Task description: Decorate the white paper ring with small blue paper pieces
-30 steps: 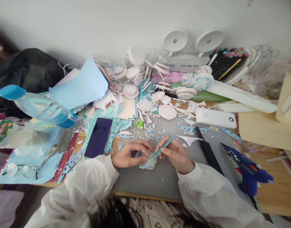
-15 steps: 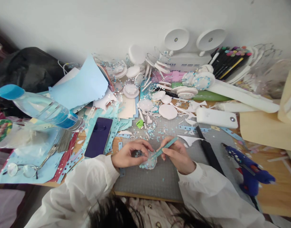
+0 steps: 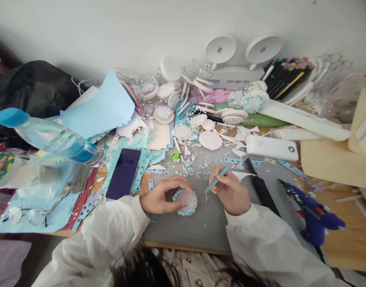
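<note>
A small white disc with pale blue bits round its rim sits on the grey cutting mat. My left hand curves around it from the left, thumb and fingertips gripping its edge. In my right hand are teal tweezers, pinched between thumb and fingers. Their tip points down and left, just right of the disc and apart from it. A thin pale strand shows below the tip; whether it is held I cannot tell. Tiny blue paper pieces lie scattered beyond my hands.
A phone and water bottle lie left, with glasses nearer. White discs and paper scraps crowd the back. To the right are a white power bank, a black cutter-like bar and a blue glue gun.
My right hand has drawn the tweezers away from the disc, up and to the right, baring the disc's face. My left hand stays at the disc's edge.
</note>
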The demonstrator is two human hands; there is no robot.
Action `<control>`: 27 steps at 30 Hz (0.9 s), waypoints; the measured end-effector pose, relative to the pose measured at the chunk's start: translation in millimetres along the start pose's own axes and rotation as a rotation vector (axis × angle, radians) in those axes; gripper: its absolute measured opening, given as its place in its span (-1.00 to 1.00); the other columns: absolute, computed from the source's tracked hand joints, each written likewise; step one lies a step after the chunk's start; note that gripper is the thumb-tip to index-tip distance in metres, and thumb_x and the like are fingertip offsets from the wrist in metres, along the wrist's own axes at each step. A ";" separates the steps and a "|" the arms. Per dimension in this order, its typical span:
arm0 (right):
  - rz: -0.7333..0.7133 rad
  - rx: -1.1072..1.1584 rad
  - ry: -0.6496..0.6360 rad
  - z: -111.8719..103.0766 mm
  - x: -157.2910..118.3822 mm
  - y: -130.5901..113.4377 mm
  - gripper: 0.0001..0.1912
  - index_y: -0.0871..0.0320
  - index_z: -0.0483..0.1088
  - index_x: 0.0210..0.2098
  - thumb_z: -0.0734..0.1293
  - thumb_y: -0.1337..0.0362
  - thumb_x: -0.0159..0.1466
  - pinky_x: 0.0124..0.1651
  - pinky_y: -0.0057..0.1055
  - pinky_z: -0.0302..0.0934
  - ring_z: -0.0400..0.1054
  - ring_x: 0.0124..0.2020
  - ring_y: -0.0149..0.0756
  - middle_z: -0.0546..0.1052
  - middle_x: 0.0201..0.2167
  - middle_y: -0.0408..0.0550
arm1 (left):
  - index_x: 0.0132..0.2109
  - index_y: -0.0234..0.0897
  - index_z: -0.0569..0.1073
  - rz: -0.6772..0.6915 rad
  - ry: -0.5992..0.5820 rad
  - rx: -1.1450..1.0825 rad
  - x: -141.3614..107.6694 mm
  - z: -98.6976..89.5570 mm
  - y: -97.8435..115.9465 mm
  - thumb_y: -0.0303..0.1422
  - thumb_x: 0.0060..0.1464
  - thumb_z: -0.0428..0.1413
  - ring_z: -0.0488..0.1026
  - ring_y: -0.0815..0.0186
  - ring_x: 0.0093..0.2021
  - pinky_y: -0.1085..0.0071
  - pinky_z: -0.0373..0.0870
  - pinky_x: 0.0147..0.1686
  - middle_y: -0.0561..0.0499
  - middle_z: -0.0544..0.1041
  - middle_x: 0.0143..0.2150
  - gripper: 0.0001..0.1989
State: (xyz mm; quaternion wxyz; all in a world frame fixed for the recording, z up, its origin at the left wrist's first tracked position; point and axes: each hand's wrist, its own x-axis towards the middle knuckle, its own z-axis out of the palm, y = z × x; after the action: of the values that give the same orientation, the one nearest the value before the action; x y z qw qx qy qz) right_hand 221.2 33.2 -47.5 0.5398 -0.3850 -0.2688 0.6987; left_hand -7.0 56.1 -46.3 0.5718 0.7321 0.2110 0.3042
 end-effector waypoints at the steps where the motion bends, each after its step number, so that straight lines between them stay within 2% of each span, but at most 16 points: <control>1: 0.002 0.003 0.003 0.1 0.1 0.1 -0.86 0.13 0.32 -0.42 0.38 0.26 0.13 -0.55 -0.47 0.10 0.19 -0.57 -0.41 0.31 -0.58 -0.17 | -0.01 -0.33 0.48 0.006 0.003 -0.005 -0.6 -0.3 -0.5 -0.28 0.12 0.17 0.44 0.13 -0.02 0.17 0.32 0.05 -0.24 0.52 -0.09 -0.68; 4: 0.003 0.007 0.010 -1.0 0.8 -0.3 -0.86 0.12 0.31 -0.42 0.37 0.25 0.14 -0.55 -0.47 0.12 0.18 -0.56 -0.42 0.30 -0.57 -0.18 | 0.06 -0.32 0.44 0.041 0.023 -0.006 -3.3 -0.8 -2.8 -0.23 0.10 0.18 0.41 0.07 0.04 0.12 0.30 0.08 -0.26 0.49 -0.03 -0.59; 7: 0.004 0.003 0.010 -3.1 1.2 -0.1 -0.86 0.11 0.31 -0.40 0.38 0.24 0.15 -0.55 -0.47 0.14 0.19 -0.56 -0.42 0.33 -0.54 -0.17 | 0.13 -0.28 0.38 0.069 0.049 0.034 -5.8 0.4 -4.9 -0.21 0.00 0.25 0.37 0.04 0.09 0.10 0.28 0.11 -0.26 0.44 0.05 -0.45; 11: -0.020 -0.011 -0.003 -3.1 -0.4 1.9 -0.84 0.09 0.36 -0.34 0.42 0.23 0.16 -0.48 -0.44 0.22 0.26 -0.52 -0.42 0.44 -0.44 -0.14 | 0.17 -0.26 0.34 0.022 0.041 0.109 -7.7 2.6 -6.0 -0.21 -0.14 0.35 0.34 0.00 0.13 0.08 0.24 0.15 -0.24 0.41 0.10 -0.28; 14: -0.060 -0.031 -0.039 0.0 -2.0 2.3 -0.80 0.06 0.40 -0.32 0.48 0.20 0.12 -0.43 -0.41 0.27 0.32 -0.47 -0.38 0.52 -0.36 -0.11 | 0.15 -0.25 0.37 -0.007 0.028 0.069 -8.7 2.7 -7.8 -0.24 -0.11 0.35 0.39 0.04 0.08 0.12 0.28 0.12 -0.21 0.46 0.04 -0.34; 20: -0.117 -0.065 -0.146 6.0 -2.5 2.3 -0.84 0.03 0.49 -0.38 0.53 0.24 0.08 -0.40 -0.41 0.32 0.38 -0.46 -0.40 0.58 -0.30 -0.12 | 0.12 -0.27 0.38 -0.054 0.018 -0.243 -10.0 1.9 -12.9 -0.28 0.03 0.26 0.47 0.09 -0.01 0.17 0.37 0.03 -0.21 0.49 -0.05 -0.49; 23: -0.136 -0.074 -0.174 5.7 -3.0 4.5 -0.87 0.01 0.51 -0.37 0.52 0.25 0.09 -0.39 -0.41 0.34 0.40 -0.46 -0.39 0.58 -0.30 -0.12 | 0.04 -0.29 0.45 -0.036 0.001 -0.228 -8.3 2.0 -9.8 -0.26 -0.02 0.29 0.48 0.11 -0.07 0.20 0.37 -0.01 -0.20 0.53 -0.11 -0.52; 27: -0.162 -0.079 -0.188 4.9 -4.7 6.5 -0.88 -0.01 0.51 -0.34 0.50 0.26 0.13 -0.38 -0.43 0.36 0.41 -0.42 -0.40 0.58 -0.27 -0.12 | -0.01 -0.29 0.49 -0.012 -0.056 -0.120 -5.7 1.7 -2.2 -0.20 -0.19 0.39 0.47 0.10 -0.11 0.21 0.35 -0.04 -0.19 0.55 -0.14 -0.44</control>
State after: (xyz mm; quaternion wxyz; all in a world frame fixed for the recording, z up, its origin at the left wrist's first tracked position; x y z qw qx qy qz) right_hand 214.1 27.0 -48.7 0.5513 -0.3159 -0.3758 0.6745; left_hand -9.9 51.7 -49.8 0.6220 0.7035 0.1807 0.2924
